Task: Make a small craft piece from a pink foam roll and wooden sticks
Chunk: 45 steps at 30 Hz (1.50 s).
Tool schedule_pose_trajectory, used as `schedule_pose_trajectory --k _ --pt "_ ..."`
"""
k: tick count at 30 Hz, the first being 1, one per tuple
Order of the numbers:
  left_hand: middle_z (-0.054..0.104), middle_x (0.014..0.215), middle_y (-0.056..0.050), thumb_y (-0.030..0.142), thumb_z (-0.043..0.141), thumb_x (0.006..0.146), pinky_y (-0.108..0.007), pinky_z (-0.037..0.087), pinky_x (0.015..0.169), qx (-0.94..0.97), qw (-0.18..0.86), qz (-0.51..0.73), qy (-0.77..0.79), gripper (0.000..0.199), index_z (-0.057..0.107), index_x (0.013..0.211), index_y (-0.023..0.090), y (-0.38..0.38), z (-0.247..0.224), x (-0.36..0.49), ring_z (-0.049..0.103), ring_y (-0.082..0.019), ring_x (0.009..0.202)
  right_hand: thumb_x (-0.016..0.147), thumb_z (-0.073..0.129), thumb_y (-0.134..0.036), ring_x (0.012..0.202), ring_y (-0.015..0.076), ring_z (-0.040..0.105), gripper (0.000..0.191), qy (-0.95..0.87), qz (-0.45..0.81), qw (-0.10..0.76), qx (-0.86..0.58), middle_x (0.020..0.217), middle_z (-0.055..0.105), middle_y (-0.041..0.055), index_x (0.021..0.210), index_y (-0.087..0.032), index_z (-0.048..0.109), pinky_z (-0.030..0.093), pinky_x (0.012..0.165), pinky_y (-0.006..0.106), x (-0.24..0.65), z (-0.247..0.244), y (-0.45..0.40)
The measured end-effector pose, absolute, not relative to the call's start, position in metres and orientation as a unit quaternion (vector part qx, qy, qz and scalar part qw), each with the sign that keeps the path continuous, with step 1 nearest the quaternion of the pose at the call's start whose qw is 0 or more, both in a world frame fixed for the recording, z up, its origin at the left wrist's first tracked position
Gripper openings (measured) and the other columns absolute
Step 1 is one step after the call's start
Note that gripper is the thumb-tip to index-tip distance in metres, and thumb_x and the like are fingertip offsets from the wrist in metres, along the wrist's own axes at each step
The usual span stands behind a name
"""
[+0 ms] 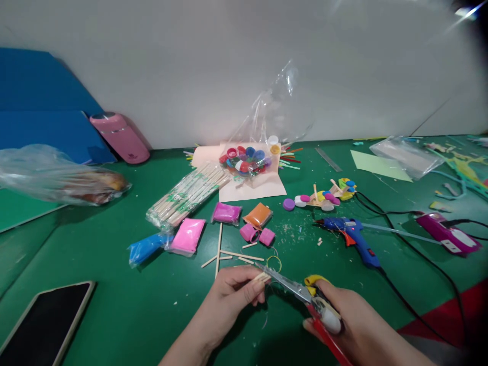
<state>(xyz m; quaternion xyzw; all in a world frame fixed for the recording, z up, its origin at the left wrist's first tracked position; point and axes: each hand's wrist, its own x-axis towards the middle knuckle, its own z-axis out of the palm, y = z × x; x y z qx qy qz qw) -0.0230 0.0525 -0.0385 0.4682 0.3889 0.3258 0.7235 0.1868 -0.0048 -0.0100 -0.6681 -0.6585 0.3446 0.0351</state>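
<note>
On the green tabletop [114, 315], a dark phone [46, 323] lies at the near left, with a crinkled plastic bag [57, 175] and a pink bottle [121, 137] farther back. Toward the middle sit a blue clay packet [147, 247], a pink clay packet [187, 236] and a wrapped bundle of wooden sticks [186, 194], with loose sticks [232, 254] lying just beyond the hands. The left hand [232, 300] has its grip pinched shut on a short wooden stick [261, 277], held just above the tabletop at the near centre. The blades of the scissors [301, 290] meet that stick's end. The right hand [354, 325] has its grip closed around the scissors' yellow and red handles. Behind, a bag of coloured bottle caps [247, 160] rests on pale paper. To the right lie a blue glue gun [353, 236] with its black cord and a purple device [448, 235].
</note>
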Motion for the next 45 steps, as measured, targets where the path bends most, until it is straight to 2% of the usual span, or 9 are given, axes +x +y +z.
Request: schedule_pose_trajectory --k 3,7,11,15,19,25,30,36,45 --pt "0.052 0.052 0.000 0.023 0.058 0.075 -0.020 0.032 0.050 0.433 0.738 0.339 0.391 0.017 0.065 0.064 0.012 0.052 -0.039 -0.022 0.043 -0.008 0.051 0.070 0.054 -0.040 0.051 0.0155 0.058 0.021 -0.634 0.311 0.061 -0.706 0.061 0.063 -0.0020 0.081 -0.023 0.050 0.040 0.044 0.021 0.199 -0.019 -0.005" --pt "0.057 0.056 0.000 0.021 0.058 0.075 -0.019 0.034 0.050 0.316 0.780 0.380 0.385 0.011 0.066 0.074 0.013 0.053 -0.039 -0.019 0.046 -0.007 0.049 0.074 0.047 -0.042 0.059 0.0203 0.063 0.029 -0.630 0.167 0.062 -0.756 0.070 0.066 0.0031 0.092 -0.020 0.054 0.048 0.050 0.028 0.234 -0.034 -0.009" --pt "0.062 0.058 -0.003 0.020 0.056 0.076 -0.020 0.037 0.050 0.235 0.804 0.401 0.371 0.012 0.065 0.079 0.012 0.054 -0.040 -0.018 0.051 -0.009 0.048 0.071 0.051 -0.043 0.082 0.0256 0.063 0.046 -0.683 0.059 0.056 -0.726 0.098 0.063 0.0122 0.107 -0.014 0.051 0.052 0.066 0.034 0.268 -0.042 -0.019" --pt "0.065 0.061 -0.005 0.020 0.057 0.075 -0.022 0.040 0.052 0.214 0.813 0.397 0.368 0.012 0.063 0.079 0.010 0.053 -0.039 -0.017 0.055 -0.011 0.050 0.073 0.049 -0.049 0.087 0.0288 0.060 0.044 -0.704 0.017 0.050 -0.708 0.100 0.062 0.0120 0.104 -0.017 0.053 0.049 0.073 0.041 0.264 -0.030 -0.021" --pt "0.068 0.069 -0.009 0.021 0.056 0.077 -0.025 0.043 0.060 0.209 0.827 0.378 0.359 0.013 0.060 0.082 0.010 0.050 -0.038 -0.015 0.061 -0.014 0.058 0.079 0.050 -0.036 0.091 0.0241 0.058 0.036 -0.745 0.044 0.164 -0.645 0.102 0.060 0.0108 0.110 -0.019 0.045 0.049 0.076 0.037 0.207 -0.017 -0.004" --pt "0.069 0.073 -0.010 0.019 0.052 0.080 -0.030 0.044 0.070 0.200 0.843 0.381 0.322 0.010 0.057 0.084 0.011 0.048 -0.040 -0.014 0.064 -0.018 0.069 0.072 0.057 -0.038 0.103 0.0271 0.049 0.055 -0.788 0.115 0.238 -0.556 0.113 0.053 0.0131 0.120 -0.016 0.041 0.045 0.082 0.040 0.127 -0.021 0.029" --pt "0.069 0.071 -0.009 0.017 0.052 0.080 -0.027 0.044 0.068 0.192 0.848 0.389 0.305 0.009 0.057 0.085 0.012 0.048 -0.039 -0.013 0.064 -0.017 0.069 0.071 0.058 -0.029 0.100 0.0244 0.049 0.047 -0.779 0.158 0.259 -0.548 0.111 0.052 0.0100 0.116 -0.018 0.046 0.044 0.082 0.038 0.121 -0.027 0.039" --pt "0.069 0.069 -0.011 0.023 0.048 0.082 -0.030 0.045 0.068 0.178 0.842 0.396 0.321 0.019 0.061 0.082 0.009 0.049 -0.036 -0.015 0.064 -0.019 0.067 0.074 0.058 -0.031 0.101 0.0242 0.048 0.048 -0.787 0.164 0.266 -0.532 0.111 0.052 0.0100 0.118 -0.018 0.044 0.043 0.084 0.039 0.128 -0.031 0.038" --pt "0.069 0.071 -0.010 0.026 0.053 0.079 -0.029 0.045 0.068 0.196 0.825 0.404 0.342 0.018 0.061 0.086 0.011 0.048 -0.037 -0.012 0.064 -0.019 0.069 0.070 0.060 -0.033 0.099 0.0246 0.050 0.048 -0.789 0.160 0.280 -0.524 0.108 0.054 0.0097 0.114 -0.019 0.049 0.044 0.083 0.039 0.128 -0.033 0.041"
